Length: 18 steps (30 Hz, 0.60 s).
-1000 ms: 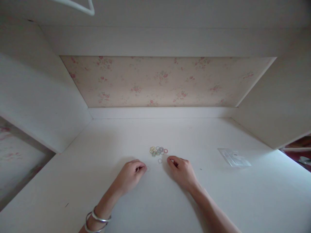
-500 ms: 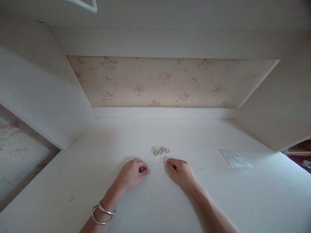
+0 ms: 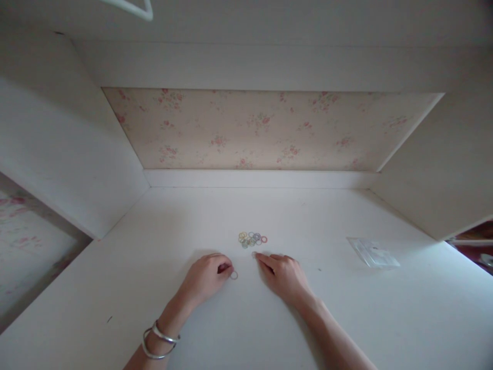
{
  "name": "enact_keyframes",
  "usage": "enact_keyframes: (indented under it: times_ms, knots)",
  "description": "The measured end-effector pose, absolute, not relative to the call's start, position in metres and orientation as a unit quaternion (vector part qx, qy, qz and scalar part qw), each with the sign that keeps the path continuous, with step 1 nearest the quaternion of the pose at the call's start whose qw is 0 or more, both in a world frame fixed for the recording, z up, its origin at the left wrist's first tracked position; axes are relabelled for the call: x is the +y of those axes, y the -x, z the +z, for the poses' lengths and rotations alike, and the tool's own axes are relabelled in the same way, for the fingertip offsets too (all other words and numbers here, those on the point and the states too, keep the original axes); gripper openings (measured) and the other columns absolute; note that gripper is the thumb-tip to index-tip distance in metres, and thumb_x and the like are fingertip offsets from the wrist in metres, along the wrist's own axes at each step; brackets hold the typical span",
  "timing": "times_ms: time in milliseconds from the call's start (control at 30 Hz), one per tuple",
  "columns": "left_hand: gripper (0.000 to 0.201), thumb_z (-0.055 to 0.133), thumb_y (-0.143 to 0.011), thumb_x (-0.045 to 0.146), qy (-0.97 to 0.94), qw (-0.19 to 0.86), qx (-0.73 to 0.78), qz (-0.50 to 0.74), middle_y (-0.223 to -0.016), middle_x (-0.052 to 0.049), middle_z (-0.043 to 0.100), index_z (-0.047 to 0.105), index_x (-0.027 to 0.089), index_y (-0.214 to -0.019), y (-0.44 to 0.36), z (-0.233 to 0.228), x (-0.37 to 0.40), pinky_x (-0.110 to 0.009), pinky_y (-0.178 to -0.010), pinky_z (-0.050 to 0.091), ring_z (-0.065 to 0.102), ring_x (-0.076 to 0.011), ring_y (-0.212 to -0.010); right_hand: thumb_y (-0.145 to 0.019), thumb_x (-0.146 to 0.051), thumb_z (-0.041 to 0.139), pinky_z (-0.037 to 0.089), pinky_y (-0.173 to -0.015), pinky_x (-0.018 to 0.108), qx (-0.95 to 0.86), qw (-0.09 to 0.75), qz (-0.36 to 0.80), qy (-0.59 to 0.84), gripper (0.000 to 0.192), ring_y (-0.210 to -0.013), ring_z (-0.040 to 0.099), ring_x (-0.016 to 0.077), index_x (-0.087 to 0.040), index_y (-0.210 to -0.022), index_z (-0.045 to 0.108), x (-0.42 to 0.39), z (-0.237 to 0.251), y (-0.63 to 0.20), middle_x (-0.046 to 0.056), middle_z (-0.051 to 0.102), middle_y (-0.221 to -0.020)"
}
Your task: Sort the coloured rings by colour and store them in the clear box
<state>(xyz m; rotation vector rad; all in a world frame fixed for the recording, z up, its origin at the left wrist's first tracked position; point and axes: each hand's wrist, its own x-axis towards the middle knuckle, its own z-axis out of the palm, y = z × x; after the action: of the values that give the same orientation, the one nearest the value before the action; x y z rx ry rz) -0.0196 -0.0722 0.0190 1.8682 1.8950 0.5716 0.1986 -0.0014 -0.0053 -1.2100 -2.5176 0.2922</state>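
While left hand [image 3: 206, 280] pinches small ring [image 3: 233, 275] flat on table [image 3: 346, 318], right hand [image 3: 285, 275] fingertip touches another ring [image 3: 254, 254].

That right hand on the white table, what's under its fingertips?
The right hand lies palm down on the white table, its fingertips reaching a small loose ring just below the pile of coloured rings. The fingers cover most of that ring, so its colour cannot be told.

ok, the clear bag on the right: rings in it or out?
Out, as far as shows. The coloured rings lie loose on the table, apart from the flat clear bag. Whether the bag holds any: cannot tell.
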Motion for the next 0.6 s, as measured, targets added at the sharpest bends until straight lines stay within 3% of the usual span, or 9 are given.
enact_keyframes:
  times_ms: [333, 600]
  knots:
    - [0.017, 0.054, -0.079, 0.034, -0.666, 0.208, 0.691, 0.186, -0.072, 0.001, 0.063, 0.067, 0.023, -0.075, 0.0193, 0.0178, -0.0719, -0.023, -0.060, 0.034, 0.053, -0.0128, -0.066, -0.091, -0.029, 0.041, 0.041, -0.067, 0.022, -0.882, 0.165, 0.158, 0.411, 0.028, -0.079, 0.064, 0.0146, -0.030, -0.094, 0.068, -0.0008, -0.0016, -0.1976, -0.001, 0.071, -0.088]
    - [0.018, 0.055, -0.080, 0.036, -0.654, 0.203, 0.707, 0.178, -0.074, 0.001, 0.064, 0.066, 0.023, -0.076, 0.0166, 0.0172, -0.0716, -0.023, -0.059, 0.032, 0.053, -0.0124, -0.066, -0.093, -0.026, 0.037, 0.035, -0.060, 0.023, -0.895, 0.098, 0.081, 0.428, 0.024, -0.073, 0.064, 0.0152, -0.025, -0.094, 0.061, -0.0067, 0.0005, -0.1898, 0.001, 0.069, -0.084]
